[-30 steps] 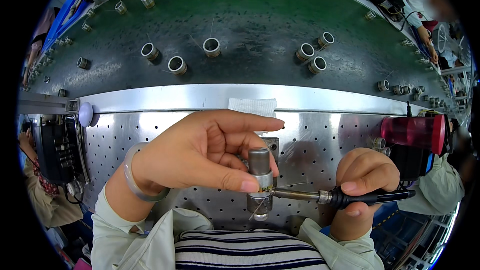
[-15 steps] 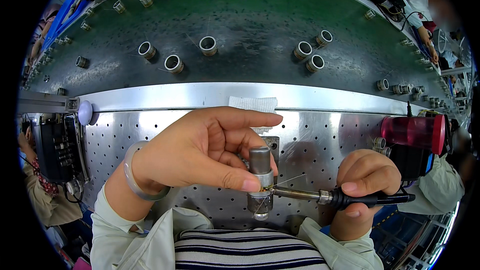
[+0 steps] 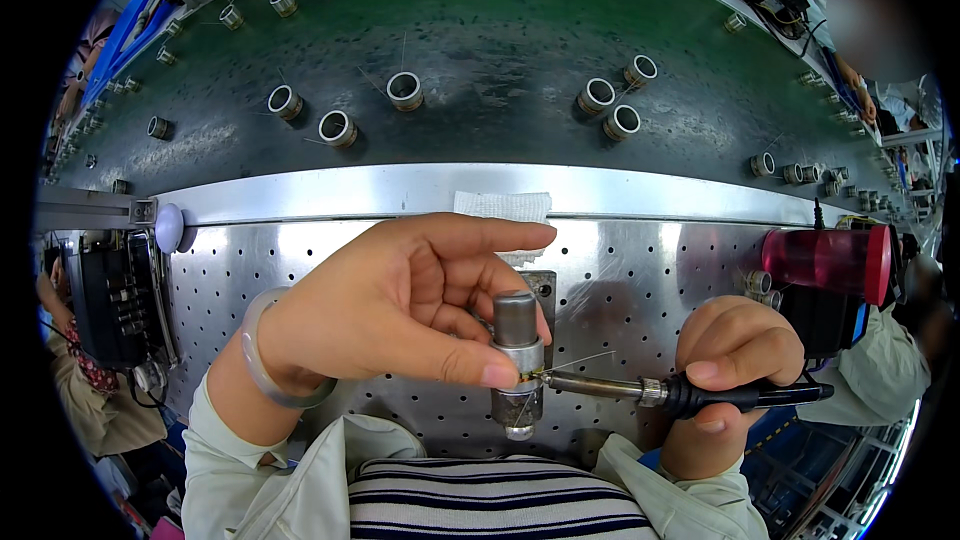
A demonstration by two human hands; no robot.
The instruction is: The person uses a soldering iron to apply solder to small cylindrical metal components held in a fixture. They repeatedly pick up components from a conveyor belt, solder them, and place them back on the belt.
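My left hand (image 3: 400, 310), wearing a pale bangle (image 3: 262, 352), pinches a metal ring (image 3: 521, 356) with its thumb in front and fingers behind; the index finger stretches out free. The ring sits around an upright steel post (image 3: 516, 320), with fine wires sticking out near its lower edge. In my right hand (image 3: 740, 360) is a soldering iron (image 3: 600, 387), gripped by its black handle. Its tip points left and meets the wire area on the ring's lower edge, beside my left thumb. Behind the post, a metal bracket (image 3: 543, 290) is partly hidden.
Several metal rings (image 3: 405, 91) stand on the green conveyor belt (image 3: 480, 30) beyond the metal rail (image 3: 350, 192). A white cloth (image 3: 502, 205) lies over the bench's far edge. To the right are a red-lidded pink container (image 3: 825, 265) and two rings. Other people sit at both sides.
The rings on the belt have moved slightly left. The soldering iron has shifted a little, with its tip still at the ring. My left hand keeps its hold almost unmoved.
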